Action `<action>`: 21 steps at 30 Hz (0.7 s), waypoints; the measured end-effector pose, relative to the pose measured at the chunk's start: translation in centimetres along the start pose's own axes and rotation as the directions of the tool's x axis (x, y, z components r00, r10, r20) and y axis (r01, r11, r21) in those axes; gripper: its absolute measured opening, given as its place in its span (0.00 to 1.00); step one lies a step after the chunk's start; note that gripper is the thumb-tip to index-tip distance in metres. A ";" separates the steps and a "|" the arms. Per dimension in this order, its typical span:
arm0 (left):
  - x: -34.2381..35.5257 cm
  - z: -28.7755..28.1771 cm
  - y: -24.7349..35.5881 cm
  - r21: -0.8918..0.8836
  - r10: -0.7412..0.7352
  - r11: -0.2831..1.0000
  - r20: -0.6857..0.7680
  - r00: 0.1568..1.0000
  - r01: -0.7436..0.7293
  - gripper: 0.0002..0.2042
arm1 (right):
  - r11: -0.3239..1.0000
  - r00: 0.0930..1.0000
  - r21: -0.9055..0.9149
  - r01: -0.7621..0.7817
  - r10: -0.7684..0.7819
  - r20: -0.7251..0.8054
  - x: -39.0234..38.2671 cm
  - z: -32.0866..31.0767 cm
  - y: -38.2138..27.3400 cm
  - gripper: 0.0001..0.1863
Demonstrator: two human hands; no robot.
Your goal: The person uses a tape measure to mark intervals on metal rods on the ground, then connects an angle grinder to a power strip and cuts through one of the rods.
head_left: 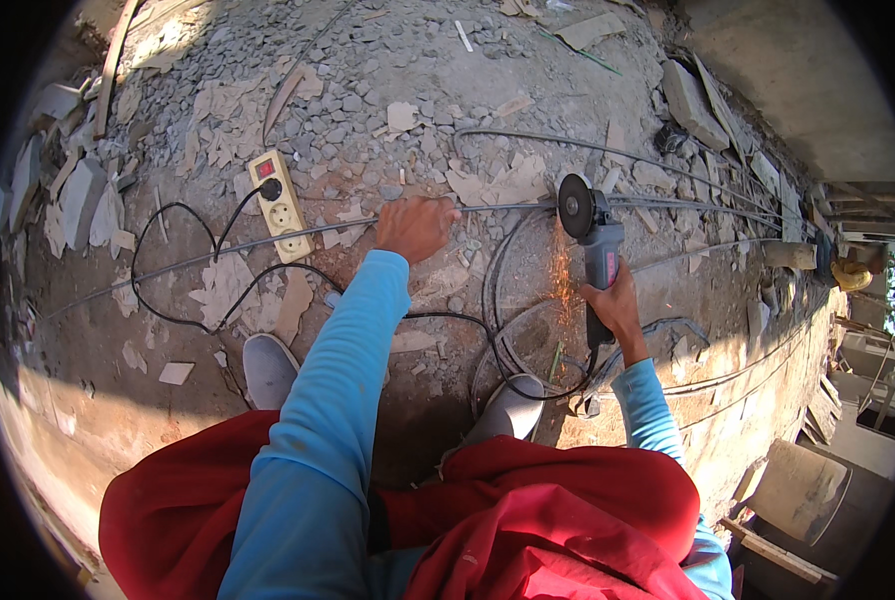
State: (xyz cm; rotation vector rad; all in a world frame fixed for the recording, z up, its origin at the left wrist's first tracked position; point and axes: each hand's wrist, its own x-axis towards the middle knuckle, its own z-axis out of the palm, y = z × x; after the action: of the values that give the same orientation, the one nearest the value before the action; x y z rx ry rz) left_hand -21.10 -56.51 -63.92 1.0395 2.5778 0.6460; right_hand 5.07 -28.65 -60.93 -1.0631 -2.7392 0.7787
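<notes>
My left hand [417, 228] is closed round a long thin steel rod [318, 229], which runs across the ground from left to right. In my right hand [617, 305] is an angle grinder [601, 258] with a grey body, gripped by its handle. Its dark disc [576, 205] meets the rod to the right of my left hand. Orange sparks [562, 270] stream from the disc down toward my feet. A black cord trails from the grinder across the ground, looping left.
A cream power strip [281, 210] with a black plug and red switch lies at left. Several rods [708, 178] stretch off to the right, and coiled cable [508, 330] lies by my right shoe [509, 412]. Gravel, broken slabs [86, 200] and scraps cover the ground. A bucket [800, 490] sits lower right.
</notes>
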 end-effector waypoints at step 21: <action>-0.1 0.3 -0.3 0.011 0.013 1.000 -0.031 0.999 -0.013 0.14 | 0.985 0.980 0.065 -0.162 0.153 0.130 0.0 -1.3 -2.7 0.33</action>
State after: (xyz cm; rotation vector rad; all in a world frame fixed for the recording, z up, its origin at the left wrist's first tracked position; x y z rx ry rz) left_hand -21.11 -56.72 -64.31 1.0588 2.6062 0.6572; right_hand 3.84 -29.80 -58.45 -1.2691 -2.7260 0.9946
